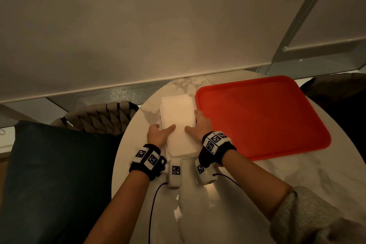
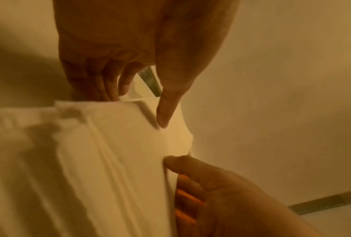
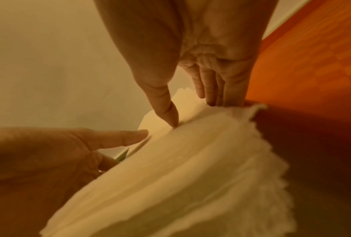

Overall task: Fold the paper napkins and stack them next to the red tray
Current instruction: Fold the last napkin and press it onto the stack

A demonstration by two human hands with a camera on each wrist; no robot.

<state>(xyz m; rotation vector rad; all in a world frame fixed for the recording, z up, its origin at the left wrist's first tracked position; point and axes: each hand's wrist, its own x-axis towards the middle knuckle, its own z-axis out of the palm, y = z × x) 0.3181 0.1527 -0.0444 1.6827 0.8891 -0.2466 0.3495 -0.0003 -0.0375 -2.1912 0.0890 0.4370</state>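
A stack of white folded napkins [image 1: 178, 127] lies on the round marble table [image 1: 217, 204], right beside the left edge of the red tray [image 1: 261, 117]. My left hand [image 1: 164, 128] holds the stack's left side, thumb on top and fingers curled down along the edge. My right hand [image 1: 193, 123] holds the right side the same way, its fingers between stack and tray. The left wrist view shows the left hand [image 2: 140, 110] on the napkins [image 2: 109, 160]. The right wrist view shows the right hand [image 3: 193, 113], the layered napkins [image 3: 190, 168] and the tray [image 3: 312, 64].
A woven chair back [image 1: 103, 117] and a dark cushion [image 1: 49, 174] stand to the left of the table. A wall rises behind the table's far edge. Black cables [image 1: 152, 204] run from the wrist cameras over the near tabletop.
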